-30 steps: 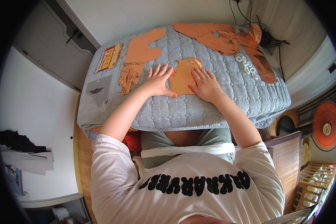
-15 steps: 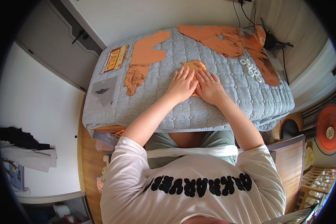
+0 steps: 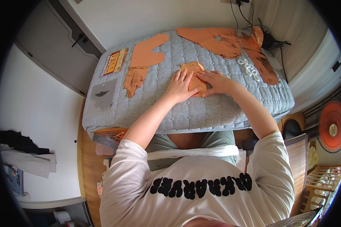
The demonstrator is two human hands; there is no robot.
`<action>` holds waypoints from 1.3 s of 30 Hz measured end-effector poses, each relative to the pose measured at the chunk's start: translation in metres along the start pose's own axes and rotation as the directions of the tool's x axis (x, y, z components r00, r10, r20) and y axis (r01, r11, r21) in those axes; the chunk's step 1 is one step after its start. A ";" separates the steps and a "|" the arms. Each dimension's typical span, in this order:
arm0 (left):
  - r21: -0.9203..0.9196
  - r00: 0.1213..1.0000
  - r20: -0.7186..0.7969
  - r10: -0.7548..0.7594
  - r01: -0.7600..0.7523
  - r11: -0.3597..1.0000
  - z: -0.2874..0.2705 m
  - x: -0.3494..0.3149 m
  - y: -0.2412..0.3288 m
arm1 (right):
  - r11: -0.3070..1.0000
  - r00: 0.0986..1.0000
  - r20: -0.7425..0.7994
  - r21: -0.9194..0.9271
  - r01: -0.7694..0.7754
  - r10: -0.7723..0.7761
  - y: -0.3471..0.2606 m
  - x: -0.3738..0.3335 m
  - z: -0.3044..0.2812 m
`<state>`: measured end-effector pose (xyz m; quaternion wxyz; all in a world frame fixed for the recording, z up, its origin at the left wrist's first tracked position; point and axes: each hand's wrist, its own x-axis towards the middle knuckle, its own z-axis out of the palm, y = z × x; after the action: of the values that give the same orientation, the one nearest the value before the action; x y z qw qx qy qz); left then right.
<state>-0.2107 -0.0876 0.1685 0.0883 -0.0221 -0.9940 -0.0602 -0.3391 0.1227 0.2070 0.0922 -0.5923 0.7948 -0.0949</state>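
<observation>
A small folded piece of shiny copper-orange foil point(image 3: 193, 67), which looks like a flattened foil balloon, lies in the middle of the grey quilted mattress point(image 3: 151, 117). My left hand point(image 3: 179, 87) rests flat on its left side, fingers stretched out. From the right, my right hand point(image 3: 217, 81) lies across its other edge with the fingers extended and the thumb apart. Both palms hide part of the foil. Flat foil balloons of the same colour are spread around it: one point(image 3: 144, 56) on the left, a larger one point(image 3: 212, 39) at the far side, another point(image 3: 263, 64) at the right.
Several white rings point(image 3: 249, 69) sit beside the right balloon. On the left lie a yellow and red printed packet point(image 3: 115, 62) and a grey translucent sheet point(image 3: 100, 94). Black cables and a dark device point(image 3: 271, 39) occupy the far right corner. An orange fan point(image 3: 331, 128) stands at the right.
My right hand has turned and slid to the right, so its fingers now point leftward across the foil. The hands are farther apart, and more of the foil shows between them.
</observation>
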 end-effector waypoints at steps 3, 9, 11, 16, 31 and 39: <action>-0.138 1.000 -0.005 -0.027 0.026 0.990 -0.001 0.002 -0.002 | 0.999 1.000 -0.009 0.027 0.023 -0.023 0.004 -0.004 0.002; -0.703 0.932 -0.247 -0.264 0.015 0.711 -0.019 -0.015 -0.030 | 0.992 0.990 -0.108 0.076 0.100 -0.092 -0.001 0.009 0.003; -0.804 0.828 -0.390 -0.402 -0.093 0.587 -0.031 -0.041 -0.021 | 0.990 0.984 -0.142 0.077 0.122 -0.110 0.000 0.017 0.010; -0.789 0.826 -0.533 -0.185 -0.406 0.461 -0.146 -0.165 0.111 | 0.983 0.975 -0.217 0.158 0.092 -0.057 0.024 -0.001 0.025; -0.634 0.686 -0.705 0.182 -0.723 0.274 -0.179 -0.405 0.208 | 0.978 0.834 -0.552 0.170 0.117 -0.003 -0.006 -0.011 0.025; -0.678 0.744 -0.659 0.110 -0.651 0.343 -0.170 -0.445 0.229 | 0.999 0.781 -0.624 -0.039 -0.003 -0.023 -0.079 0.044 0.039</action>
<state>0.2691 0.1033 0.2814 0.3311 -0.2906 -0.7125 -0.5461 -0.2685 0.0568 0.1886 -0.1879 -0.5334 0.7790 -0.2709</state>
